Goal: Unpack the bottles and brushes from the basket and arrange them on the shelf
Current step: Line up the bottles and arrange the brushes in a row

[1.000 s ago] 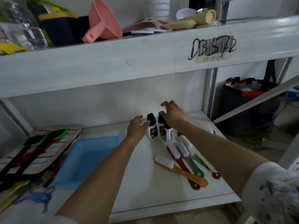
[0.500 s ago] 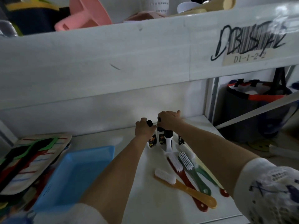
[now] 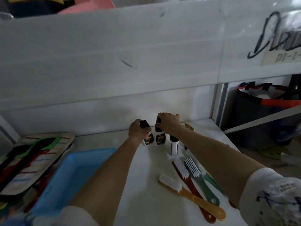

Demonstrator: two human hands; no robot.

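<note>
Small white bottles with black caps stand at the back of the white shelf (image 3: 143, 190). My left hand (image 3: 136, 130) grips the leftmost bottle (image 3: 148, 139) by its cap. My right hand (image 3: 167, 122) is closed over the cap of the second bottle (image 3: 160, 139). A third bottle (image 3: 174, 146) stands just right of them, free of both hands; another is mostly hidden behind my right forearm. Several brushes lie in front: a yellow-handled brush (image 3: 192, 198), a red-handled brush (image 3: 189, 181) and a green-handled brush (image 3: 200, 181). The blue basket (image 3: 68, 180) sits to the left.
A striped flat board (image 3: 32, 159) leans at the far left beside the basket. The upper shelf's white front edge (image 3: 114, 54) hangs low overhead. A dark bag with red trim (image 3: 263, 111) stands on the floor beyond the shelf's right post.
Both hands have closed down onto the caps of the two left bottles; a second ago they hovered open above them. The camera has moved closer and lower under the upper shelf.
</note>
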